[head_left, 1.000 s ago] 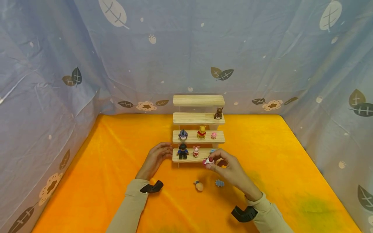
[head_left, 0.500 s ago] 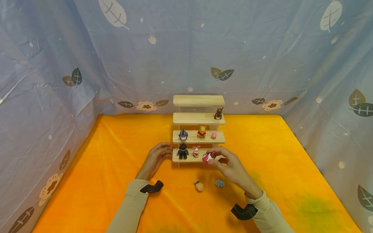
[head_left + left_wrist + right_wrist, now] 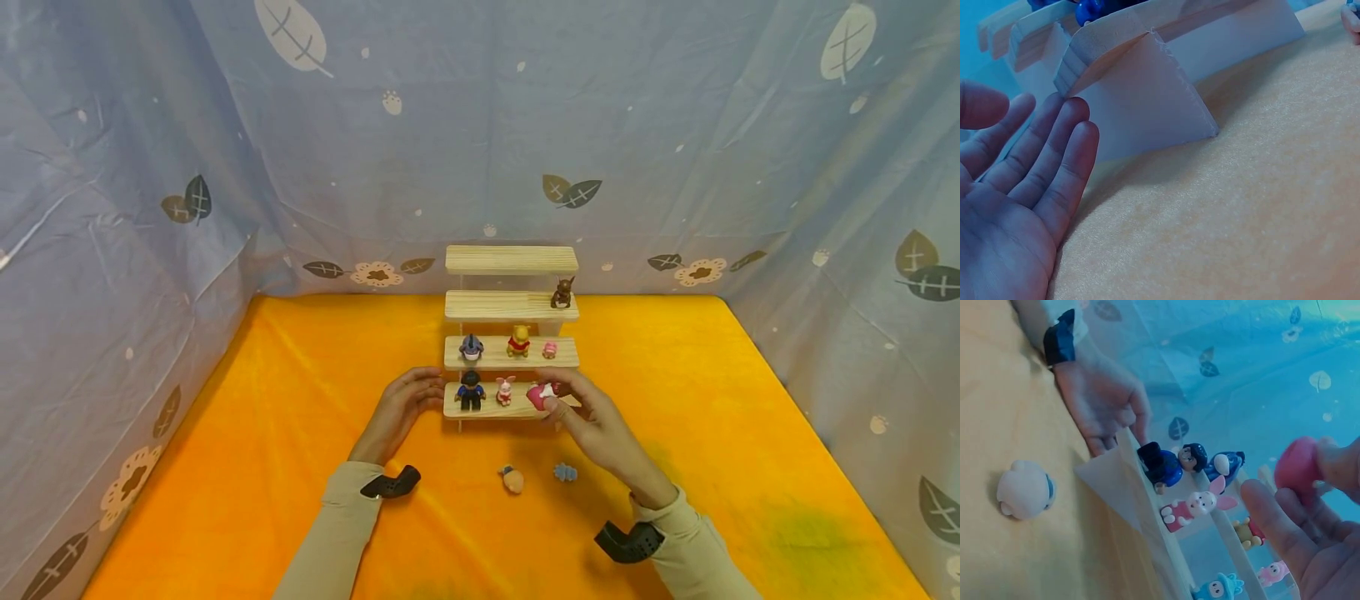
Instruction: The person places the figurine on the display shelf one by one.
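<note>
Left hand (image 3: 405,410): fingers extended, nothing gripped, fingertips at left end of wooden rack's (image 3: 510,260) bottom shelf. Same shelf, rightward: dark-haired figure (image 3: 470,392), then piglet figure (image 3: 505,390), both upright. Next, pink-and-white toy (image 3: 537,396) at the shelf's right part, pinched between thumb and fingers of right hand (image 3: 600,425); shelf contact unclear. In front, on orange cloth (image 3: 337,333): beige toy (image 3: 513,480), then blue toy (image 3: 566,472).

This is a small booth-like place, with cloth walls (image 3: 427,108) on three sides, blue-grey with leaves (image 3: 581,193) and flowers (image 3: 377,273), around a soft orange worktop (image 3: 712,392). I cannot tell what building it is in.
</note>
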`<action>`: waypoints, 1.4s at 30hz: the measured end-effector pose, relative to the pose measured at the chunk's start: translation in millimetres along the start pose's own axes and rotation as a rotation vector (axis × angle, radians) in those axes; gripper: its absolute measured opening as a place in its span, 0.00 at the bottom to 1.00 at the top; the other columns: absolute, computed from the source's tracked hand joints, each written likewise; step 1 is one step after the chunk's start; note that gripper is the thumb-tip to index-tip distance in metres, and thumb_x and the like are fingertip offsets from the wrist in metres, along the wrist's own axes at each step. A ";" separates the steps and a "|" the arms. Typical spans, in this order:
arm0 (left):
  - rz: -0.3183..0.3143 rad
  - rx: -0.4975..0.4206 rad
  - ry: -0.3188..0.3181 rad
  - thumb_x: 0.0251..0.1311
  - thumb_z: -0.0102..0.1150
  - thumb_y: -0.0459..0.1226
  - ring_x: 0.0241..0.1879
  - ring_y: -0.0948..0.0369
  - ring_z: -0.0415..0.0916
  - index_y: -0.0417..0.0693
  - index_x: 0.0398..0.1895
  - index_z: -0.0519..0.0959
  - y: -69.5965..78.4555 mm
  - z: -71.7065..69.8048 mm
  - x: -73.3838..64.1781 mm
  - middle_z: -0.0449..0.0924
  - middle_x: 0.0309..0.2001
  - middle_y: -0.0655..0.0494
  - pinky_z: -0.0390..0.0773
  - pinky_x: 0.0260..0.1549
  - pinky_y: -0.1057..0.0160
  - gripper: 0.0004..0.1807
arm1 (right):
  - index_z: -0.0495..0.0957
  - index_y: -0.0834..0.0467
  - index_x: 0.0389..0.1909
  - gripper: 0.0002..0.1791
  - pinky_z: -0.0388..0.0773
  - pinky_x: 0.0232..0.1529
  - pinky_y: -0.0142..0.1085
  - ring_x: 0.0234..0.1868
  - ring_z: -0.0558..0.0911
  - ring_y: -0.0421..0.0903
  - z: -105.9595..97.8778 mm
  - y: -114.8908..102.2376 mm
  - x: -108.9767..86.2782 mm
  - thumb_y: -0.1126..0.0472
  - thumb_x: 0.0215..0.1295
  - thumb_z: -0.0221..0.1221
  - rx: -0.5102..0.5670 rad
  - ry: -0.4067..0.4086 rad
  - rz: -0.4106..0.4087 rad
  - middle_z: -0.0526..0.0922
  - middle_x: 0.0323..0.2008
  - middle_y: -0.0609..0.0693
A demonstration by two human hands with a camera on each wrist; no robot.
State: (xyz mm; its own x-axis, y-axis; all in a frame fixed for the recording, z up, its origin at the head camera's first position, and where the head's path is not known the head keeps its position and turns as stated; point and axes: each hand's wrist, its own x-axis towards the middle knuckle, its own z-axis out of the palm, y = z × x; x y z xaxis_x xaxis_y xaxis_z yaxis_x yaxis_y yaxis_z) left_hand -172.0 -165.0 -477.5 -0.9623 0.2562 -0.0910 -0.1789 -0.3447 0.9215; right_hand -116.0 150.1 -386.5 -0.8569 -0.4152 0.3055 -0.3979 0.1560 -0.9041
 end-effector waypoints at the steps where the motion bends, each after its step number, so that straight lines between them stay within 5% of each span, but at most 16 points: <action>1: 0.000 0.000 0.001 0.78 0.46 0.39 0.45 0.62 0.81 0.32 0.65 0.69 -0.2 -0.2 0.1 0.80 0.49 0.55 0.82 0.50 0.64 0.21 | 0.67 0.69 0.66 0.20 0.86 0.38 0.35 0.38 0.85 0.41 -0.4 0.0 0.2 0.70 0.77 0.50 0.010 -0.001 0.003 0.75 0.53 0.65; 11: -0.001 0.010 0.001 0.78 0.46 0.39 0.45 0.62 0.81 0.29 0.66 0.67 0.5 0.9 -0.7 0.80 0.49 0.56 0.82 0.51 0.64 0.23 | 0.69 0.71 0.59 0.14 0.88 0.36 0.41 0.39 0.84 0.41 2.1 4.2 1.2 0.67 0.79 0.48 0.110 0.007 0.018 0.74 0.51 0.44; 18: 0.002 0.010 0.005 0.78 0.45 0.38 0.45 0.62 0.81 0.27 0.66 0.66 0.7 0.7 -0.8 0.80 0.48 0.55 0.82 0.50 0.64 0.24 | 0.69 0.69 0.61 0.16 0.86 0.25 0.43 0.27 0.85 0.42 -0.5 1.8 3.0 0.66 0.80 0.47 0.305 0.032 0.011 0.80 0.49 0.43; 22: 0.003 0.014 0.000 0.78 0.46 0.38 0.45 0.62 0.81 0.27 0.66 0.66 0.3 0.5 -0.7 0.80 0.49 0.55 0.82 0.51 0.63 0.24 | 0.70 0.64 0.62 0.15 0.85 0.23 0.42 0.33 0.85 0.40 -3.7 -2.1 4.1 0.65 0.80 0.48 0.364 0.049 0.058 0.82 0.49 0.45; 28: 0.003 0.010 0.004 0.78 0.46 0.38 0.45 0.61 0.81 0.28 0.66 0.67 -0.4 0.3 -0.1 0.80 0.49 0.54 0.82 0.51 0.63 0.24 | 0.71 0.59 0.61 0.15 0.88 0.35 0.44 0.42 0.88 0.46 -8.1 -8.1 5.7 0.61 0.79 0.50 0.391 0.063 0.142 0.79 0.55 0.48; 33: 0.000 0.017 0.005 0.78 0.46 0.39 0.45 0.61 0.81 0.30 0.66 0.68 -1.0 -0.1 0.0 0.79 0.50 0.54 0.82 0.51 0.63 0.23 | 0.75 0.54 0.57 0.12 0.88 0.37 0.41 0.42 0.88 0.44 -10.4 -11.1 7.4 0.60 0.81 0.46 0.497 0.062 0.110 0.80 0.54 0.47; 42: 0.001 0.007 0.012 0.78 0.46 0.39 0.45 0.61 0.81 0.31 0.65 0.69 -0.9 0.2 0.2 0.80 0.49 0.54 0.82 0.51 0.64 0.22 | 0.66 0.60 0.71 0.24 0.86 0.48 0.40 0.53 0.82 0.41 -10.6 -12.4 8.8 0.68 0.76 0.53 0.435 0.049 0.096 0.69 0.70 0.49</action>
State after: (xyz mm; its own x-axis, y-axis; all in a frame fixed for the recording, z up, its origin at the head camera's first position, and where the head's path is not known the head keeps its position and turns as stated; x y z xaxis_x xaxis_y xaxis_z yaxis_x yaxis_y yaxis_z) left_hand -171.9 -164.4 -478.2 -0.9649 0.2451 -0.0946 -0.1767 -0.3387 0.9241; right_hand -122.0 154.0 -369.5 -0.9019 -0.3727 0.2183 -0.1499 -0.2038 -0.9675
